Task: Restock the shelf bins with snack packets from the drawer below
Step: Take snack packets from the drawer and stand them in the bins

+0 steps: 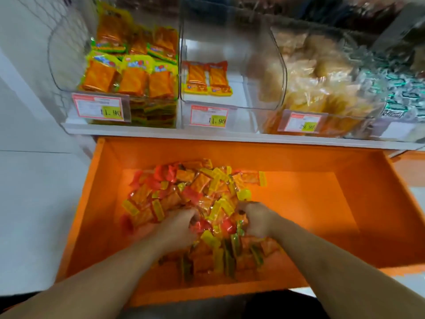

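Both hands, left hand (177, 226) and right hand (255, 221), had fingers curled around snack packets (207, 194) in our drawer (322, 162); next, we judged, lifting to the near-empty middle bin (232, 54).

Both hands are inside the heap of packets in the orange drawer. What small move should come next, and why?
Probably lift both hands with their gathered packets up toward the middle bin: it holds only two packets, while the left bin looks full.
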Motion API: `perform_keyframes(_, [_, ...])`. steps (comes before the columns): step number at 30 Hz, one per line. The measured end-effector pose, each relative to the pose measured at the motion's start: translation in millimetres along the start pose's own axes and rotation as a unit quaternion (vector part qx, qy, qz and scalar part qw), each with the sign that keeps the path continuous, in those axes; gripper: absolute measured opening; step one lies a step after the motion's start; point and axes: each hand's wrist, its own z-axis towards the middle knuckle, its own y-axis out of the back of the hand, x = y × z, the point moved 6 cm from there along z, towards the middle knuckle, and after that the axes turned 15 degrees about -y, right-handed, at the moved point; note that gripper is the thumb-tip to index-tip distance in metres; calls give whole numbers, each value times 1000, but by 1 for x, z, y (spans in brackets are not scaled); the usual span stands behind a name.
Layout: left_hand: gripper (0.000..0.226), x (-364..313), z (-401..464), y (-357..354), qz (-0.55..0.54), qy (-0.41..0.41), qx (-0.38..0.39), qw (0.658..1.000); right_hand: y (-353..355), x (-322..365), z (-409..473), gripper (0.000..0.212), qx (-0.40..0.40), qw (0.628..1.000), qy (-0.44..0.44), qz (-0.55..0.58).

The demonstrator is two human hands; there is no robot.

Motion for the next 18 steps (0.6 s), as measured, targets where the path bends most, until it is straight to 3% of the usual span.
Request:
perform_keyframes(3, [29,8,14,-25,36,-27,96,994,-30,-12,36,62,33,999,-2,-33])
perform_keyframes(7, [50,17,21,-60,48,-45,195,979,-55,-20,57,70,57,996,33,-60])
perform_keyframes(13, [37,19,29,-83,61,-71,215,972,-75,-21,71,23,76,990,57,-101])
perform_keyframes(18, [49,21,24,-91,88,-65,242,964,-73,-14,70,20,76,986,74,-128])
